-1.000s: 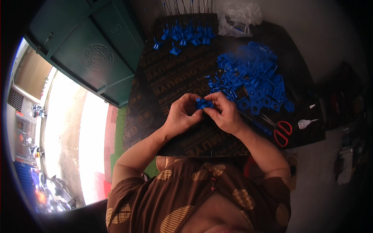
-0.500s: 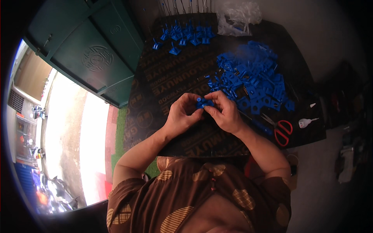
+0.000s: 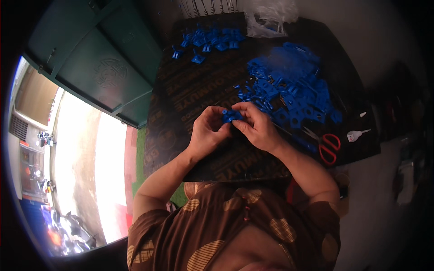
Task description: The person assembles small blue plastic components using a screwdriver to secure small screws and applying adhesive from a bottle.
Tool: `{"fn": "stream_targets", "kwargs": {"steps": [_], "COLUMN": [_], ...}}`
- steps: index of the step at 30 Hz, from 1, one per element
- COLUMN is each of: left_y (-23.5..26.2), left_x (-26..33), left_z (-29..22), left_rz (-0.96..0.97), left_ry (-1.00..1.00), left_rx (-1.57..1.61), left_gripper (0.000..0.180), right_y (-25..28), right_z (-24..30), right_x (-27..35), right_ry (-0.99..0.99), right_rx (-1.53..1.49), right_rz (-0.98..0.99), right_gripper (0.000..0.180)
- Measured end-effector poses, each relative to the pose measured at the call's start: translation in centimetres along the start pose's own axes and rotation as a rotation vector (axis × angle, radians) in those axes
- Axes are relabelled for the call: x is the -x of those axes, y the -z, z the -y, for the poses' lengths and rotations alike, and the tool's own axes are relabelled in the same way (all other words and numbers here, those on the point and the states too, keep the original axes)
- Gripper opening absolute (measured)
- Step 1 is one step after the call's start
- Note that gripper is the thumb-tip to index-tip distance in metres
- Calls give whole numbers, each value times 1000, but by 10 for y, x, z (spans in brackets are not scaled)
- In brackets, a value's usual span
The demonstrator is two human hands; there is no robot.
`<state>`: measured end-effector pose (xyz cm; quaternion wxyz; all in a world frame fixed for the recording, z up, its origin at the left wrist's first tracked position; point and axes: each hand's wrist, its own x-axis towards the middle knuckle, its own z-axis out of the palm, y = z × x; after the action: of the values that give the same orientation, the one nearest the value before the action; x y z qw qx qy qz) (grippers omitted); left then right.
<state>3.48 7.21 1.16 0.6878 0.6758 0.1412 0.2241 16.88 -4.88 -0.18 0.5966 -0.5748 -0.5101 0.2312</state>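
Your left hand [image 3: 207,131] and right hand [image 3: 259,129]: both pinching a small blue piece [image 3: 231,117] | blue parts heap [image 3: 289,79]: beyond your right hand, on the tabletop [image 3: 212,156]

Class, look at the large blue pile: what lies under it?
The dark table shows around the pile and between some loose parts at its left edge. Beneath the middle, overlapping parts cover everything, so whatever is there cannot be seen.
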Motion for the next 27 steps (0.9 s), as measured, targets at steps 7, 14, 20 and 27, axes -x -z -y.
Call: {"fn": "stream_targets", "kwargs": {"steps": [7,14,20,27], "left_y": [11,15,15,15], "left_x": [-3,-6,-8,-9], "left_z": [-1,6,7,6], "left_rz": [-88,-65,-24,-58], "left_ry": [4,-45,-67,-84], "left_rx": [26,72,112,47], "left_gripper": [26,25,24,20], "right_y": [21,19,23,11], "right_z": [34,150,180,180], "right_x": [5,45,79,116], "right_ry": [215,785,769,731], "right_rx": [-133,-743,-875,-832], "right_rz": [-123,203,185,108], "right_gripper": [14,36,37,37]}}
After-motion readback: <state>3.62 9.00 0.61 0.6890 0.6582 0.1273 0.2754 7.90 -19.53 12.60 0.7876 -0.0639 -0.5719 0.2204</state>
